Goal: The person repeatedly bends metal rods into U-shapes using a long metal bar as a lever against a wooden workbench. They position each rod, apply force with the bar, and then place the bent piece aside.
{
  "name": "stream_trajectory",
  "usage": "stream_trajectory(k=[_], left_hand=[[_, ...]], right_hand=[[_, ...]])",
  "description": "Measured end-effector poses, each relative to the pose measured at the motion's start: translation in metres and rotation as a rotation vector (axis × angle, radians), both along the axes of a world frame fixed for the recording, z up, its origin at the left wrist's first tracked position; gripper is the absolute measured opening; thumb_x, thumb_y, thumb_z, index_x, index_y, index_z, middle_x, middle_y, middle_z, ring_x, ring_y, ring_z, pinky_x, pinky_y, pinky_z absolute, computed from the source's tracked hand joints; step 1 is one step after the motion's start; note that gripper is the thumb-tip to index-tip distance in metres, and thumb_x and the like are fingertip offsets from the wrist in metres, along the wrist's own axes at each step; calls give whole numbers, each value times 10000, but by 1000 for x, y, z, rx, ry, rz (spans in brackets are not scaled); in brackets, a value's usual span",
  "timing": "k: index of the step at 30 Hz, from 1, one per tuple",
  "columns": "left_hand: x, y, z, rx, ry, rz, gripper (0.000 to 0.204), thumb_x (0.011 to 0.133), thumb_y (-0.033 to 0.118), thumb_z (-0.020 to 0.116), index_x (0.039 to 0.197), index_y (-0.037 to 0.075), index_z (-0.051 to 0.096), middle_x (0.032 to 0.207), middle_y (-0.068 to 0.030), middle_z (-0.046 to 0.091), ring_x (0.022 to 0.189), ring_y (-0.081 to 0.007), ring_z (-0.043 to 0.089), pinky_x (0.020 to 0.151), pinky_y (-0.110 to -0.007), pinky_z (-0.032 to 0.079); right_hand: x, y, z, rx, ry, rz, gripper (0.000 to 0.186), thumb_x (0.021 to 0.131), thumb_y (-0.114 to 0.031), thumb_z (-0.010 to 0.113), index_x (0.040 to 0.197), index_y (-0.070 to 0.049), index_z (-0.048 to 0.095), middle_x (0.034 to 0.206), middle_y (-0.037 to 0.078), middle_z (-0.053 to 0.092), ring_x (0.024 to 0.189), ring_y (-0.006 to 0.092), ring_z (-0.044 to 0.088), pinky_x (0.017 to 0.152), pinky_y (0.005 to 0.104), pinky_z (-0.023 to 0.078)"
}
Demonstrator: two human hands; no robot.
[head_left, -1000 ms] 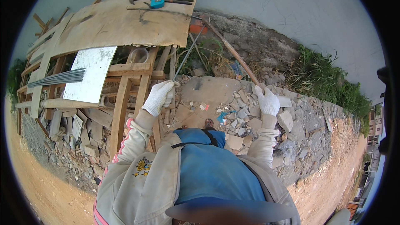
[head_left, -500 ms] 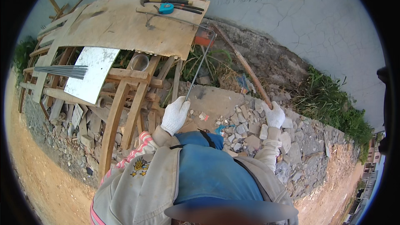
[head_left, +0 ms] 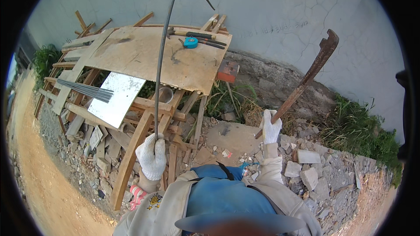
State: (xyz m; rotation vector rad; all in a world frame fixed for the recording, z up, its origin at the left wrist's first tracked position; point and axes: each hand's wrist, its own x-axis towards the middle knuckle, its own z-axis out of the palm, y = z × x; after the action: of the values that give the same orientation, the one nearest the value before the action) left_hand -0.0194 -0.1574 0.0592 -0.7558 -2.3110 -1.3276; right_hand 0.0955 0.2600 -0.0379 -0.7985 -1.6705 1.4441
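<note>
My left hand (head_left: 152,156), in a white knit glove, is closed around the lower end of a thin steel rod (head_left: 159,70). The rod rises upright, then bends sharply at its top and slopes down to the right. In my gloved right hand (head_left: 270,126) is a rusty rebar bending bar (head_left: 302,85), gripped near its lower end and tilted up to the right. Its notched, hooked head stands free in front of the wall. Neither tool touches the other. A rusty orange metal block (head_left: 228,71) sits at the right end of the plywood bench top (head_left: 140,52).
On the bench lie a hammer (head_left: 194,34), a teal tape measure (head_left: 190,43) and dark-handled pincers (head_left: 212,44). A bundle of steel rods (head_left: 85,90) rests partly on a white board (head_left: 116,100). Timber legs, rubble (head_left: 308,178) and weeds (head_left: 363,124) lie before a cracked grey wall (head_left: 280,0).
The bent rod has been lifted away from the orange block, and my left hand has moved left with it. My right hand has raised the bending bar off the block. The view has shifted.
</note>
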Motion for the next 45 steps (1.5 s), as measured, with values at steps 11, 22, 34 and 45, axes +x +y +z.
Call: stream_trajectory(k=[11, 22, 34, 45], left_hand=[[-29, -74, 38, 158, -598, -413, 229, 966, 129, 611, 889, -70, 693, 563, -6, 519, 501, -67, 439, 478, -275, 322], [-65, -23, -8, 195, -621, -372, 256, 1043, 159, 577, 940, -51, 682, 586, 25, 498, 496, -42, 405, 463, -246, 296], [-6, 102, -9, 128, -292, 8, 267, 1054, 141, 623, 1217, -40, 732, 808, -100, 719, 670, -137, 649, 633, -281, 493], [37, 163, -43, -172, -383, 44, 265, 991, 162, 726, 1176, -25, 754, 870, -232, 726, 772, -348, 755, 730, -371, 586]], right_hand=[[-79, 50, 123, 414, 90, 57, 327, 1047, -249, 728, 1319, -70, 718, 1192, 53, 759, 1150, 171, 676, 1022, 345, 517], [-47, 91, 97, 206, -154, 261, 278, 1048, -206, 717, 1230, 5, 719, 822, 2, 669, 712, 79, 618, 664, 268, 500], [-27, 147, -7, 17, -198, 337, 258, 1059, -211, 683, 1223, -14, 712, 781, 12, 669, 644, 92, 623, 576, 269, 461], [-34, 214, -21, -95, -202, 398, 299, 1070, -239, 684, 1243, 5, 694, 769, 16, 665, 629, 110, 636, 574, 273, 508]])
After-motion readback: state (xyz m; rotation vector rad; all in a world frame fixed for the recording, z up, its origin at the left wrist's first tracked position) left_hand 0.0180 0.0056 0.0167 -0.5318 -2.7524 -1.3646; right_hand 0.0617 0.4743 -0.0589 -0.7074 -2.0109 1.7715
